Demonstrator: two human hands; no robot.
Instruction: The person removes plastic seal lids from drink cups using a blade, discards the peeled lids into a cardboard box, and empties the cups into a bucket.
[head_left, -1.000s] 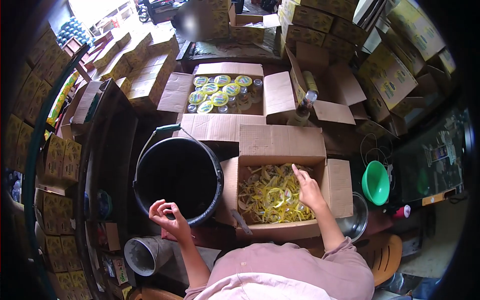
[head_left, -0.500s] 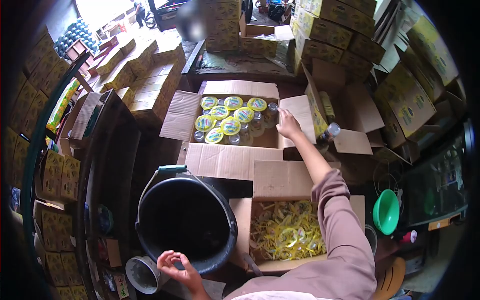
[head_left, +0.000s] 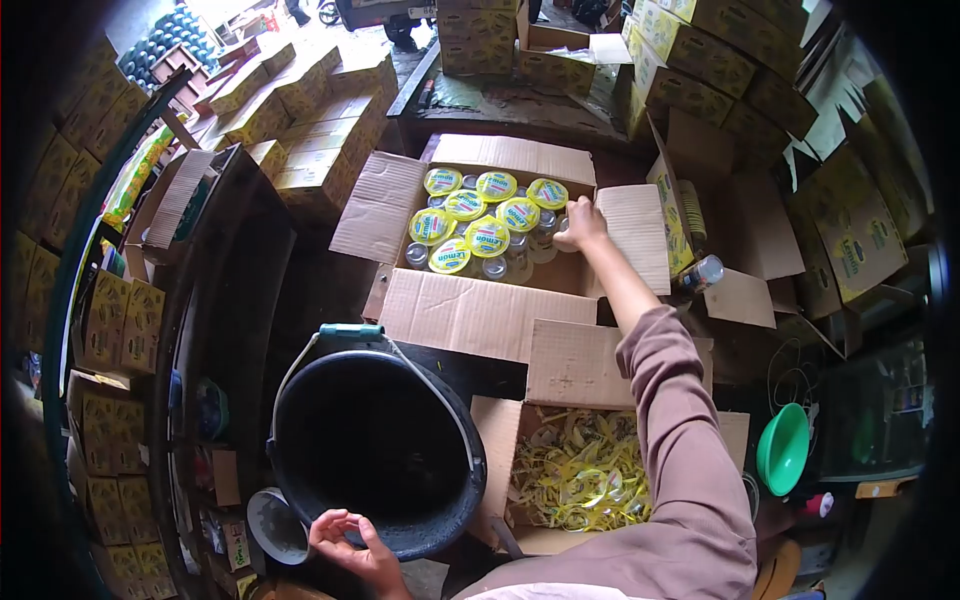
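Note:
My right hand (head_left: 583, 225) is inside the right edge of an open cardboard box (head_left: 460, 311), its fingers bent down and closed; what they hold, if anything, is hidden. Yellow-lidded lemon cups (head_left: 487, 237) fill the left and middle of that box, with clear cups among them. My left hand (head_left: 352, 545) hangs by the near rim of a black bucket (head_left: 478, 470), palm up, fingers curled but apart, with nothing in it. Beside the bucket, a second open box (head_left: 578, 375) holds a heap of yellow plastic strips (head_left: 585, 480).
A clear bottle (head_left: 702, 273) stands right of the cup box, near another open carton (head_left: 745, 296). Farther right is a green bowl (head_left: 783, 449). A white bucket (head_left: 277, 527) sits at the lower left. Stacked cartons (head_left: 330, 150) line the back and sides.
The view has shifted, so the boxes appear farther right and the cup box slightly higher. My right hand is still at the cup box's right edge, its fingers now lower inside.

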